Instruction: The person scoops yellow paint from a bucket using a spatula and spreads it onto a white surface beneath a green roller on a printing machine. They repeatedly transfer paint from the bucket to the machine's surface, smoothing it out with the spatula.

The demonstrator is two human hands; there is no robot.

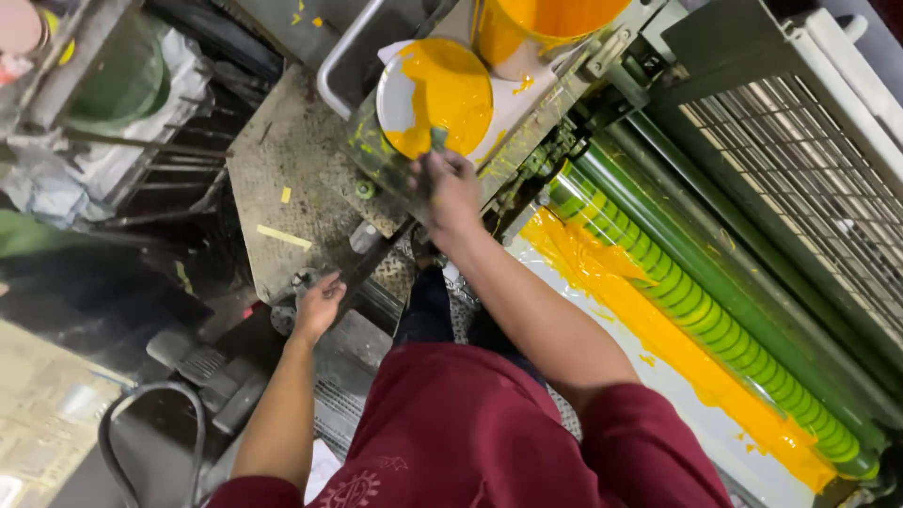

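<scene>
Overhead, 1 head view, looking down on a printing press. Right hand point(450, 188) is stretched far forward, fingers closed around the handle of a dark ink knife point(438, 141); only a short stub of the tool shows above the knuckles, its tip against a round white lid point(395, 94) smeared with yellow ink. Lid lies flat on the press ledge, just near of an open yellow ink can point(546, 23).

Left hand point(320, 303) is low and to the left, fingers loosely curled and slightly apart, resting at the edge of a checker-plate step point(282, 179); whether it grips anything, I cannot tell.

Knife: judged stiff, light, likely slick where ink has run; hold belongs at the handle end, clear of the blade. Long axis runs near-to-far, blade end pointing far toward the lid.

Right of the arm: a thick yellow ink band point(658, 329) lies along the ink tray, beside green rollers point(696, 292) that run diagonally from far-left to near-right. A mesh guard point(800, 169) sits at far right. The person wears a maroon shirt point(470, 433).
</scene>
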